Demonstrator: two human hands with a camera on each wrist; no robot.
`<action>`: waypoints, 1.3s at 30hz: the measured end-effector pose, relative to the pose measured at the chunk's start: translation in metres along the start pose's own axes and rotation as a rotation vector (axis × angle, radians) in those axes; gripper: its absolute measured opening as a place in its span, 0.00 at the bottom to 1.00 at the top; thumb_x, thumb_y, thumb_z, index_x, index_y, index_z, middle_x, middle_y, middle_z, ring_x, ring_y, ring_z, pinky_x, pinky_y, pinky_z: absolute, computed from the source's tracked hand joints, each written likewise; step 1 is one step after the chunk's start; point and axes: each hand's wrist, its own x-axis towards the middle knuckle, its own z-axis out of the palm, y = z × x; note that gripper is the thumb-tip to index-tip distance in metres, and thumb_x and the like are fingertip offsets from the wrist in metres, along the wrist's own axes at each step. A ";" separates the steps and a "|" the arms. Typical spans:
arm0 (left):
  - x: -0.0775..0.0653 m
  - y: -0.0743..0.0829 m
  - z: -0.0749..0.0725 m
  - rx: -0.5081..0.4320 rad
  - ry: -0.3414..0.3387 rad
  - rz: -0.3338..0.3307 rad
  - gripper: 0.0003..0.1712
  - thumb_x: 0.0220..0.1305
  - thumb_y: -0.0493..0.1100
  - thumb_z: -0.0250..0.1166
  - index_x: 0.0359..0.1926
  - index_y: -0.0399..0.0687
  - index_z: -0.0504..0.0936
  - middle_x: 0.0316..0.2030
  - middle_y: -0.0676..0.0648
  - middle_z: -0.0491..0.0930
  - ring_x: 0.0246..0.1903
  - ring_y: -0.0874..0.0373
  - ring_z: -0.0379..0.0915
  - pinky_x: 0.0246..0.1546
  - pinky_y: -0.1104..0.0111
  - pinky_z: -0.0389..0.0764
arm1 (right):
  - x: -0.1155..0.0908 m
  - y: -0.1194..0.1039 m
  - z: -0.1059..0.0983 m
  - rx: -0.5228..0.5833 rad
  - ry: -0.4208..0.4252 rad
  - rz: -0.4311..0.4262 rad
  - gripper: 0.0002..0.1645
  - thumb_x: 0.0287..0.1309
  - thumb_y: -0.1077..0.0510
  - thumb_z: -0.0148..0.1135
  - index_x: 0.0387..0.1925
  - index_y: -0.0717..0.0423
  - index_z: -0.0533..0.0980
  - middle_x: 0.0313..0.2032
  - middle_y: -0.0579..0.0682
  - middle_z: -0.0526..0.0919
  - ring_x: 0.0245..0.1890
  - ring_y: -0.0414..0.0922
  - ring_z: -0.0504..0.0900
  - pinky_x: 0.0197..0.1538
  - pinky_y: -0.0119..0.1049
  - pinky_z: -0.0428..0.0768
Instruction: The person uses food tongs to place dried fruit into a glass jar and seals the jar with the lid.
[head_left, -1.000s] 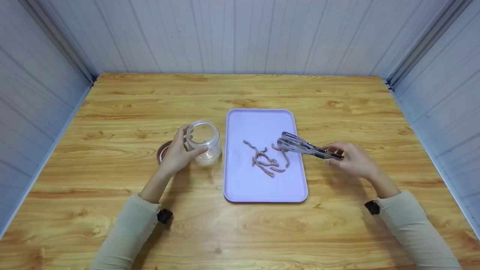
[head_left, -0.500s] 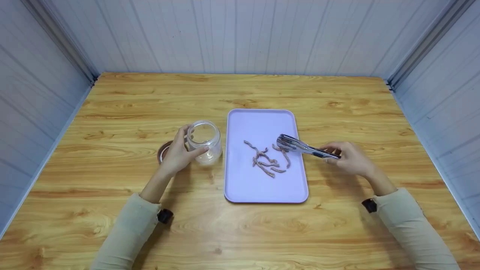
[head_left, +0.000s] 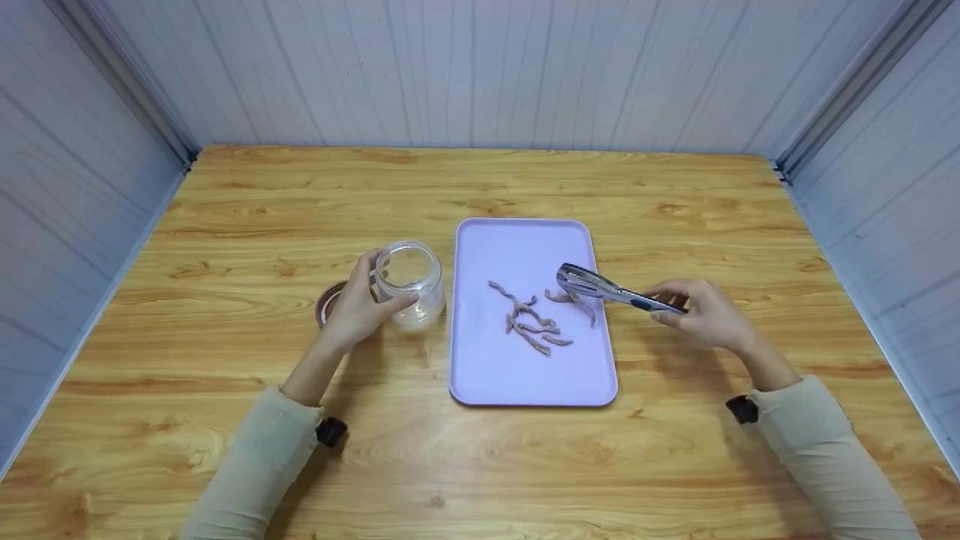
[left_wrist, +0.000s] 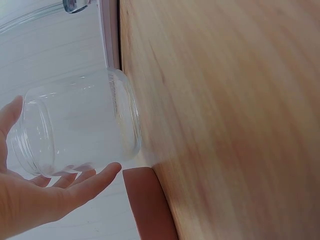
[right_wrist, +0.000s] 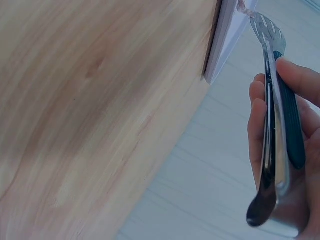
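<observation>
My left hand (head_left: 354,313) holds a clear jar (head_left: 420,304), which stands upright and uncapped left of the tray. In the left wrist view the thumb is by the rim of the jar (left_wrist: 80,120) and the fingers lie along its side. A pair of metal serving tongs (head_left: 611,289) is gripped in my right hand (head_left: 705,315), its arms pressed nearly together. Under the tongs' heads, a thin brown strip (head_left: 583,306) appears caught at the tips; the exact contact is unclear. Several more twisted brown strips (head_left: 529,326) lie on the lilac tray (head_left: 525,382).
A reddish-brown lid (head_left: 325,300) lies on the wooden table (head_left: 480,465), partly hidden by the left hand. Pale panel walls (head_left: 480,75) close off the back and both sides. The tray has a low raised rim.
The right hand has squeezed the tongs together over the strip. The tongs' heads have since risen slightly, and the strip's lower end has swung right. The left hand and jar stay put.
</observation>
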 end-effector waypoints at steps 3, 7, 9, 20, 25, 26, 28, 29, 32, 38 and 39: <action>0.000 -0.001 0.000 0.000 0.004 0.006 0.49 0.46 0.52 0.69 0.62 0.40 0.52 0.59 0.39 0.55 0.56 0.44 0.55 0.52 0.59 0.64 | 0.000 -0.002 -0.001 0.009 0.011 0.007 0.14 0.48 0.69 0.61 0.41 0.66 0.76 0.28 0.52 0.79 0.25 0.45 0.73 0.23 0.30 0.71; 0.001 0.000 0.001 0.002 0.011 0.017 0.48 0.46 0.51 0.69 0.62 0.39 0.53 0.58 0.39 0.56 0.56 0.44 0.57 0.52 0.59 0.63 | 0.001 -0.006 -0.003 -0.004 0.038 0.013 0.14 0.48 0.69 0.61 0.41 0.67 0.76 0.30 0.55 0.79 0.26 0.47 0.73 0.22 0.30 0.70; 0.001 0.000 0.001 0.005 0.009 0.019 0.49 0.45 0.52 0.69 0.62 0.39 0.52 0.58 0.39 0.56 0.55 0.44 0.57 0.52 0.58 0.63 | 0.001 -0.008 -0.005 -0.015 0.048 0.012 0.14 0.49 0.68 0.61 0.41 0.66 0.76 0.30 0.54 0.79 0.27 0.46 0.73 0.22 0.30 0.70; 0.000 -0.001 0.000 -0.019 -0.008 0.009 0.50 0.46 0.51 0.69 0.63 0.37 0.50 0.59 0.38 0.54 0.57 0.42 0.54 0.52 0.56 0.63 | 0.008 -0.019 -0.010 0.018 0.067 0.018 0.14 0.52 0.60 0.61 0.42 0.58 0.77 0.27 0.47 0.78 0.23 0.43 0.71 0.18 0.31 0.69; -0.003 0.008 -0.001 -0.031 -0.021 -0.001 0.49 0.49 0.48 0.68 0.63 0.34 0.48 0.60 0.35 0.52 0.57 0.41 0.53 0.53 0.55 0.61 | 0.013 -0.026 -0.006 0.017 0.096 0.007 0.14 0.51 0.60 0.62 0.42 0.57 0.78 0.28 0.47 0.78 0.23 0.43 0.71 0.19 0.31 0.70; -0.003 0.008 -0.001 -0.031 -0.021 -0.002 0.50 0.49 0.48 0.68 0.63 0.35 0.48 0.60 0.36 0.52 0.57 0.41 0.53 0.53 0.55 0.62 | 0.014 -0.027 -0.006 0.022 0.101 0.006 0.13 0.51 0.60 0.62 0.42 0.57 0.78 0.28 0.47 0.78 0.22 0.43 0.72 0.19 0.31 0.70; -0.003 0.008 0.000 -0.026 -0.017 -0.005 0.49 0.48 0.49 0.68 0.63 0.35 0.48 0.60 0.36 0.53 0.56 0.41 0.54 0.52 0.56 0.63 | 0.017 -0.030 -0.005 0.029 0.111 0.006 0.13 0.51 0.60 0.62 0.41 0.56 0.78 0.28 0.46 0.78 0.22 0.43 0.71 0.19 0.31 0.70; -0.003 0.008 0.000 -0.022 -0.016 -0.007 0.50 0.48 0.49 0.68 0.63 0.36 0.49 0.60 0.37 0.53 0.56 0.41 0.55 0.52 0.56 0.63 | 0.018 -0.032 -0.004 0.034 0.114 0.007 0.13 0.51 0.60 0.62 0.41 0.56 0.78 0.28 0.46 0.78 0.21 0.43 0.71 0.19 0.31 0.70; 0.000 0.000 0.000 -0.004 -0.002 -0.003 0.50 0.46 0.52 0.69 0.63 0.39 0.51 0.59 0.39 0.55 0.55 0.43 0.56 0.51 0.57 0.64 | 0.022 -0.037 -0.003 0.053 0.119 -0.004 0.14 0.50 0.60 0.63 0.42 0.55 0.78 0.28 0.46 0.78 0.21 0.43 0.72 0.19 0.31 0.70; -0.001 0.001 -0.001 -0.011 -0.004 0.002 0.50 0.46 0.51 0.69 0.63 0.39 0.50 0.60 0.38 0.54 0.56 0.42 0.55 0.52 0.54 0.62 | 0.031 -0.047 0.002 0.073 0.125 -0.048 0.14 0.51 0.60 0.62 0.42 0.55 0.78 0.29 0.46 0.78 0.23 0.42 0.73 0.22 0.31 0.72; -0.001 0.001 -0.001 -0.015 -0.008 0.002 0.50 0.47 0.51 0.69 0.63 0.39 0.50 0.60 0.38 0.54 0.56 0.42 0.55 0.52 0.55 0.63 | 0.033 -0.049 0.003 0.077 0.125 -0.057 0.14 0.51 0.60 0.62 0.42 0.55 0.78 0.29 0.46 0.78 0.24 0.42 0.73 0.22 0.31 0.72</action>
